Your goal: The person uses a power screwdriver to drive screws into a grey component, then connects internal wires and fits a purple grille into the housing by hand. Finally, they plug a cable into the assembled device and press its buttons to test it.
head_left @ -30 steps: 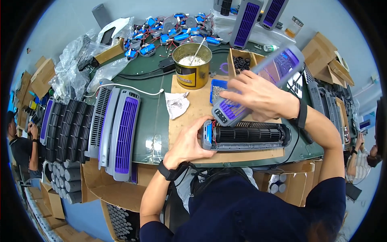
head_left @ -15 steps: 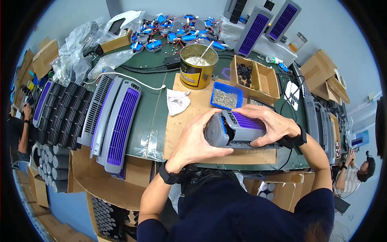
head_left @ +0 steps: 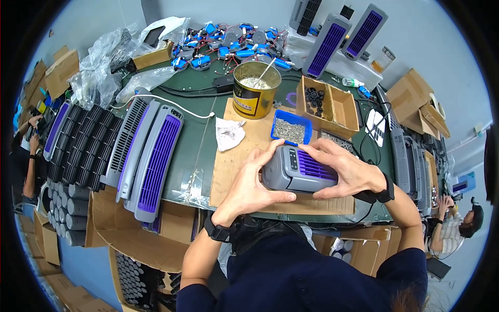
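Note:
A grey tower fan housing with a purple grille [head_left: 315, 165] lies across the cardboard sheet [head_left: 224, 169] in front of me, its button panel facing up. My left hand [head_left: 248, 184] grips its rounded end, with the thumb along the near side and the fingers on top. Around the grille side, my right hand [head_left: 353, 171] is closed, thumb low on the near face. No gap shows between the housing's parts on the visible sides. Just beyond the fan sits a blue tray [head_left: 274, 126] of small screws.
An open tin [head_left: 247, 104] with a stick stands behind the tray, beside a wooden box [head_left: 356, 115] of black parts. Finished-looking tower fans [head_left: 158, 161] and black fan rotors [head_left: 83, 148] line the left. Blue-wrapped parts with wires [head_left: 244, 48] cover the back. Other people work at both sides.
The open gap between the fan housing's halves has closed, and the dark inside no longer shows. The fan has tilted so its button panel faces up more. Both hands keep their hold.

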A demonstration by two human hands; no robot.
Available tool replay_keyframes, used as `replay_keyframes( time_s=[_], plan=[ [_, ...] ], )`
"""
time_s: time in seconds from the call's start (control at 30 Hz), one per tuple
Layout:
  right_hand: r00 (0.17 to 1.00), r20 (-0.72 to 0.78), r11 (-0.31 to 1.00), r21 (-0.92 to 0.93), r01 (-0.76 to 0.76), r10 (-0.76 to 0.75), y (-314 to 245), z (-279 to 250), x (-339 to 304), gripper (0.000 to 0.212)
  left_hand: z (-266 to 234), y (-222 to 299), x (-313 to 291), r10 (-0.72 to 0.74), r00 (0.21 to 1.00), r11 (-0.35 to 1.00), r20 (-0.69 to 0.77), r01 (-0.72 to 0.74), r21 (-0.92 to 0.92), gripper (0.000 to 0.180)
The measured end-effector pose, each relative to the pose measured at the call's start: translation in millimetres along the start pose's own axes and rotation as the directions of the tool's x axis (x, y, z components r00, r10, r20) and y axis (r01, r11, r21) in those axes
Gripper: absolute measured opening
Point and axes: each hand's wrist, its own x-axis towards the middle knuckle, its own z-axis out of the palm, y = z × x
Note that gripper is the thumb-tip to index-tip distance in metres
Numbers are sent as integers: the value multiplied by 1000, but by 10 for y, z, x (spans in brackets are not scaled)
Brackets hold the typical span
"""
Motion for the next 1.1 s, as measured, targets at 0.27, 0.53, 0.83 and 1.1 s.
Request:
replay_keyframes(
  time_s=[0.27,0.53,0.83,1.1],
  plan=[
    [998,24,975,214,-68,64,87,-103,-57,94,-3,-21,28,14,1000,999,15,-13,-44,102],
    [998,12,932,358,-63,63,161,-165,-43,91,9,201,100,-9,1000,999,5,9,33,98],
    [1000,-7,995,101,-19,20,31,-224,-40,96,68,191,128,11,1000,999,17,-11,45,103],
    [1000,-28,999,-34,-14,13,-16,-124,-20,97,183,56,70,19,1000,996,3,-18,-87,99]
  ],
)
